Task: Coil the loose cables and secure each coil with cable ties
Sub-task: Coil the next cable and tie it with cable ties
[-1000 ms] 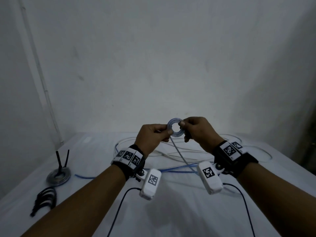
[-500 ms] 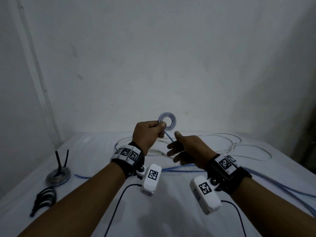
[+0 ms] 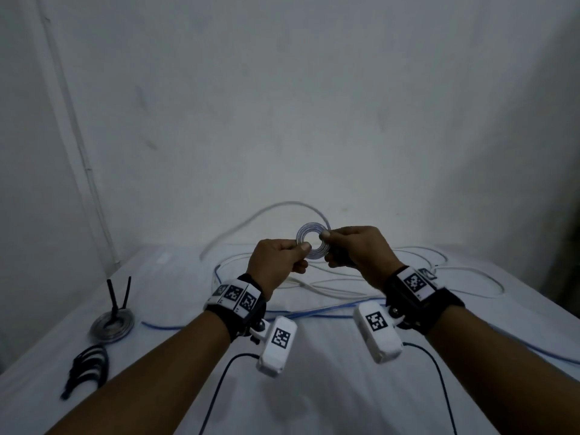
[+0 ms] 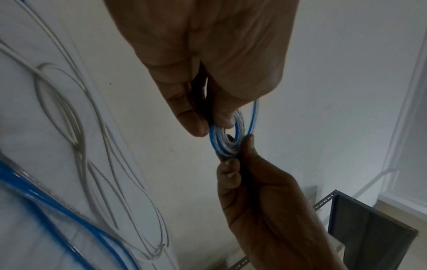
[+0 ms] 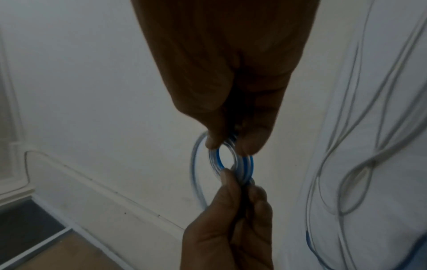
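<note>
My left hand (image 3: 277,262) is pinching the left edge of a small blue-and-clear cable coil (image 3: 311,242) between thumb and forefinger, and my right hand (image 3: 354,251) is pinching its right edge the same way. I am holding the coil upright in the air above the white table (image 3: 314,397). From the coil, the free cable (image 3: 266,216) is arching up and left, then dropping to the table. Below and beyond the coil, loose white cables (image 3: 329,288) and a blue cable (image 3: 314,315) are lying tangled. Far left of the coil, a finished coil with black ties (image 3: 112,321) is resting, with a bundle of black cable ties (image 3: 88,368) nearer me.
</note>
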